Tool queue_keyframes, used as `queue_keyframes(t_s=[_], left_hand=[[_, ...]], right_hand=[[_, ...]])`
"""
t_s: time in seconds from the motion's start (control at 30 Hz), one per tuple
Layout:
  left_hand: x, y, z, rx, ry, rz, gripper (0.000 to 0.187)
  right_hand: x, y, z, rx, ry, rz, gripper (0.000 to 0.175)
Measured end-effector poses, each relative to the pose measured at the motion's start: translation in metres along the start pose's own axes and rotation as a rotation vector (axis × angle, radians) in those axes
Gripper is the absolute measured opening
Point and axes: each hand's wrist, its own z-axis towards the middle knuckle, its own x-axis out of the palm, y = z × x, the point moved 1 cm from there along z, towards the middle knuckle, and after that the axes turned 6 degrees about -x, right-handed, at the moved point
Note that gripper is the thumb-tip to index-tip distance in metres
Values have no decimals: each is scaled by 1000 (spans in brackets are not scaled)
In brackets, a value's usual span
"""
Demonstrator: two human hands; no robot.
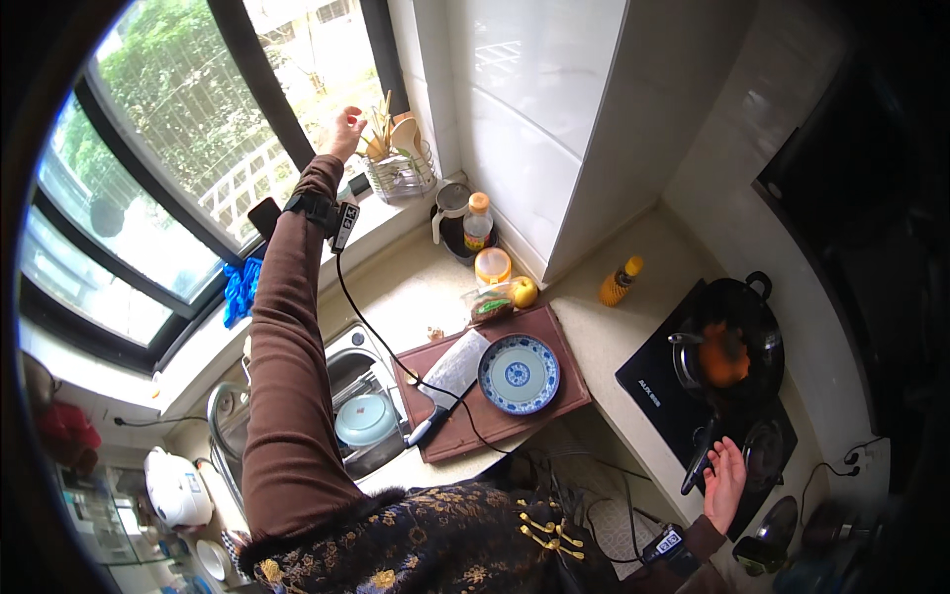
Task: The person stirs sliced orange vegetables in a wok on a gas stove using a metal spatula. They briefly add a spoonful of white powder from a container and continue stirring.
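Note:
My left hand (pixel 347 134) is stretched out to the window sill, beside a wire utensil basket (pixel 401 178). Its fingers are bent, with nothing visible in them. Chopsticks and a wooden spoon (pixel 404 136) stand in that basket. My right hand (pixel 725 479) is open, next to the handle (pixel 698 464) of a black wok (pixel 768 356). Orange food (pixel 721 355) lies in the wok on the black cooktop (pixel 646 371), and a lid or smaller utensil with a metallic end partly covers its left side. A blue-and-white plate (pixel 518 373) rests on a brown cutting board (pixel 497 423) beside a cleaver (pixel 454 365).
A sink (pixel 367 464) holding a pale dish (pixel 365 419) lies left of the board. Behind the board are a plastic bottle (pixel 478 226), a jar (pixel 493 266) and a yellow apple (pixel 524 292). A yellow-capped bottle (pixel 617 284) stands near the cooktop. A cable (pixel 378 334) hangs across the board.

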Motion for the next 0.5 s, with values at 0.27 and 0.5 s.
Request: queue_keyframes(t_s=[0.27, 0.5], left_hand=[[84, 54, 70, 111, -7, -197, 23], [49, 23, 56, 9, 2, 15, 20]], right_hand=[[27, 2, -5, 33, -22, -34, 30], [39, 8, -10, 32, -19, -53, 30]])
